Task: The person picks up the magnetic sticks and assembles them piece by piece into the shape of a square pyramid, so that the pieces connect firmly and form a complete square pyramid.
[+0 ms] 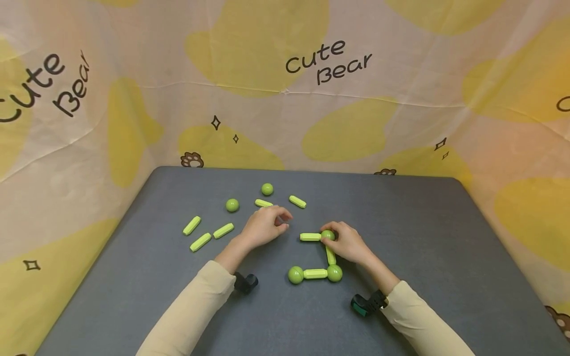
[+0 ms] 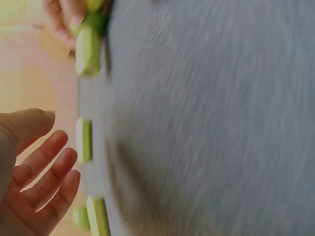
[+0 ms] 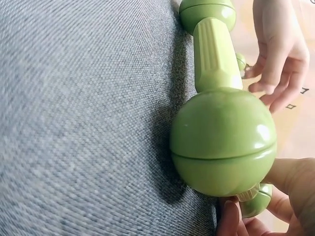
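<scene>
Right hand [image 1: 349, 244] pinches top ball [image 1: 328, 234]; left hand [image 1: 264, 225] holds nothing, fingers loosely bent, apart from right. Side stick [image 1: 310, 237] at top ball's 9 o'clock, may twist off if ball rolls in grip; link stick [image 1: 330, 256], at 6, may pop from corner ball [image 1: 334, 273] if tugged. About left hand: loose ball [image 1: 232, 205] at 10, far stick [image 1: 297, 201] at 2, near stick [image 1: 262, 202] at 12, partly hidden by hand.

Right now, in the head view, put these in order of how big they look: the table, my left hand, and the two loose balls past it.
Largest to smallest:
1. The table
2. Your left hand
3. The left ball and right ball, unranked: nearly alike, and the left one sits nearer the camera.
</scene>
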`<state>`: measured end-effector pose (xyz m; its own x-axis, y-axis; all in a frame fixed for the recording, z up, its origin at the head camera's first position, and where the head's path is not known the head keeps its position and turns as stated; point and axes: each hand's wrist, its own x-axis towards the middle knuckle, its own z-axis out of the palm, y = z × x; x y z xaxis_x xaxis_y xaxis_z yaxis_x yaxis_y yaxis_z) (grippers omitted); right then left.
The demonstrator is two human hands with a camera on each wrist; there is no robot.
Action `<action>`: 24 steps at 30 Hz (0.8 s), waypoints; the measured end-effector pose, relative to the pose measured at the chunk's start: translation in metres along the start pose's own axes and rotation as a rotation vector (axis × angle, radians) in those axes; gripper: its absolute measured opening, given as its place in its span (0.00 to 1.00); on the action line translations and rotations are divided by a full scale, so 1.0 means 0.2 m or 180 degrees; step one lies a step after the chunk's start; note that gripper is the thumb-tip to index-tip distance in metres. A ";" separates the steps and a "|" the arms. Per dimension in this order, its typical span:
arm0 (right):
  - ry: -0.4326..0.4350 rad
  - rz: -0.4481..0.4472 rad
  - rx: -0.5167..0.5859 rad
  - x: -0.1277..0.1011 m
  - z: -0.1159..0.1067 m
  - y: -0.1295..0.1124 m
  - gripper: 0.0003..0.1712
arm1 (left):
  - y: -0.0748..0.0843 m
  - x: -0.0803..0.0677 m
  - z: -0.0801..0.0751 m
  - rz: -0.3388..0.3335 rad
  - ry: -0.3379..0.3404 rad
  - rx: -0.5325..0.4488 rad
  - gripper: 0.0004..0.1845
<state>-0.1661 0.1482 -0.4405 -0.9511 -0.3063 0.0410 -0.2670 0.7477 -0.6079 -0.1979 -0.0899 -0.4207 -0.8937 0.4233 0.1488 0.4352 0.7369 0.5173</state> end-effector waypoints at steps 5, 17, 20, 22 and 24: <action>0.0013 -0.0039 0.0042 0.00 0.00 0.01 0.13 | -0.08 -0.01 -0.11 -0.0207 0.0302 -0.0053 0.10; 0.0014 -0.0020 0.0064 -0.01 0.00 0.01 0.13 | -0.29 -0.06 -0.28 -0.0660 0.0870 -0.0004 0.11; 0.0018 -0.0013 0.0056 -0.01 0.00 0.01 0.13 | -0.33 -0.06 -0.29 -0.0774 0.1095 -0.0151 0.11; 0.0017 -0.0012 0.0053 -0.01 0.00 0.01 0.13 | -0.36 -0.06 -0.29 -0.0851 0.1222 -0.0238 0.12; 0.0017 -0.0010 0.0054 -0.01 0.00 0.01 0.13 | -0.37 -0.06 -0.28 -0.0950 0.1311 -0.0333 0.13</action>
<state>-0.1649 0.1498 -0.4419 -0.9511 -0.3053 0.0471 -0.2672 0.7367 -0.6212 -0.2260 -0.1797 -0.4130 -0.9553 -0.0553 0.2903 0.1603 0.7283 0.6663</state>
